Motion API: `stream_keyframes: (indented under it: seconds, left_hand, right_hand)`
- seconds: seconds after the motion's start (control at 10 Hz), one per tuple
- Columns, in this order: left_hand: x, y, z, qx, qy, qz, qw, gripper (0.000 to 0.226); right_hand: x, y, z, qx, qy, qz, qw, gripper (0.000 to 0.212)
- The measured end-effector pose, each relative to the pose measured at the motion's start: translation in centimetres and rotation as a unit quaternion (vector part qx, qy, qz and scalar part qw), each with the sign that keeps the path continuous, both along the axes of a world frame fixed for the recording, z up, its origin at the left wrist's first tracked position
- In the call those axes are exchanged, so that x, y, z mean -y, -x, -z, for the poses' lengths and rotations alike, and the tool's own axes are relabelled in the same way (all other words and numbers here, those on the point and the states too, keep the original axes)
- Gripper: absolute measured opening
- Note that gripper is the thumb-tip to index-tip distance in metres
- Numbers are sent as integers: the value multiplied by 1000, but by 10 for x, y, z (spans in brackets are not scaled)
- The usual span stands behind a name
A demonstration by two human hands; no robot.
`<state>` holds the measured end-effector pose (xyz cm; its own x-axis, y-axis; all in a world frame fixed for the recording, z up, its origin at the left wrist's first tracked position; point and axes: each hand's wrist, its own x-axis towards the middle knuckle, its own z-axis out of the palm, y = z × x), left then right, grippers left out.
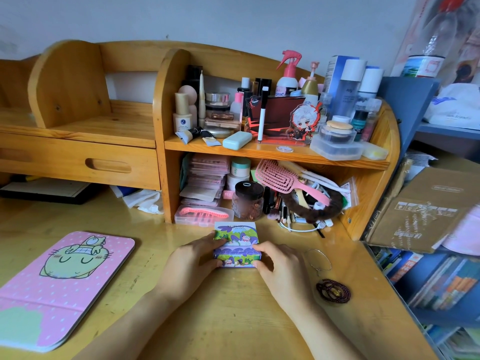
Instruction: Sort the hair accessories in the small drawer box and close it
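The small drawer box [235,239], printed in green, purple and white cartoons, stands on the wooden desk in front of the shelf. Its front drawer with a pearl knob looks pushed in. My left hand [191,266] grips the box's left side, fingers reaching over its top. My right hand [279,266] holds the box's right front corner. To the right of the box lie a thin wire bracelet [320,258] and a dark purple beaded bracelet [333,291] on the desk. What is inside the box is hidden.
A pink tablet case [59,284] lies at the left. Behind the box stand a clear case with a pink comb [204,215], a brown jar [248,201], a pink hairbrush [279,178] and a wooden shelf [259,150] crowded with cosmetics. Cardboard and books fill the right.
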<state>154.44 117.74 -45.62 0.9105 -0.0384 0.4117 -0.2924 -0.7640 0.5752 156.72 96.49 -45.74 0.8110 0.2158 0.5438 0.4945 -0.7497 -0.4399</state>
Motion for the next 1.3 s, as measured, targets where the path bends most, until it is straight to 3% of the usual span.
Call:
stream_keyframes:
  seconds: [0.5,0.7,1.0,1.3]
  left_hand:
    - [-3,-4,1,10,-53,-13,998,53]
    - [-3,-2,3,4,-88,11,996,65]
    - [-7,13,1,-19,-50,18,998,69]
    - [-17,44,8,-51,-28,2,998,65]
  right_hand:
    - [2,4,-2,-3,58,-50,997,45]
    - [3,-3,8,-68,107,-73,989,63]
    - [11,9,-1,-116,118,-75,983,79]
    - [45,39,-2,-105,120,-44,986,74]
